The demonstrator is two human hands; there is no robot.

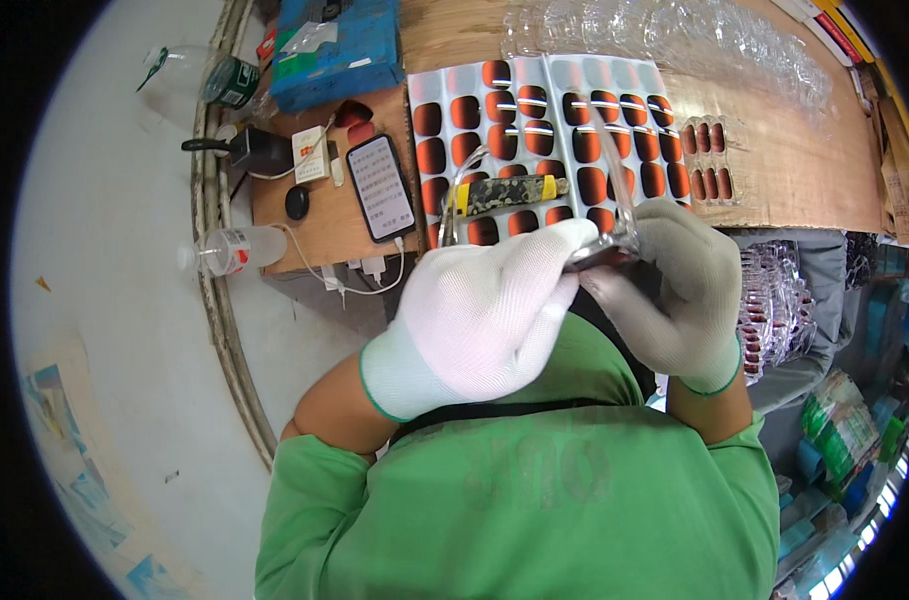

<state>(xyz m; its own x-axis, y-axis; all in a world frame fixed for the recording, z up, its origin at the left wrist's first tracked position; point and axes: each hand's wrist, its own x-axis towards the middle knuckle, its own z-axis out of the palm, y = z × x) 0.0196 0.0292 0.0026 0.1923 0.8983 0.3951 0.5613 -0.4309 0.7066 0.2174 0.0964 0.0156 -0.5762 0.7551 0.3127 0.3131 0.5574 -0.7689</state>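
Observation:
Both of my hands wear white knitted gloves and meet over the near edge of the table. My left hand (500, 295) pinches one side of a clear-framed pair of glasses (623, 238), thumb and fingers pressed together. My right hand (680, 295) is closed on the other side. The clear temples point away from me over the sheets; the front is mostly hidden by my fingers. Just beyond lie sheets of red-to-black gradient lenses (465, 110) in rows. A utility knife (510, 193) with a yellow and black mottled handle rests on them.
A phone (382, 188) with a lit screen is charging on the left, beside a white box (311, 154) and a black round case (297, 202). A blue box (337, 60) stands behind. Clear frames (675, 40) line the back; more hang in a grey-lined bin (775, 305) at right.

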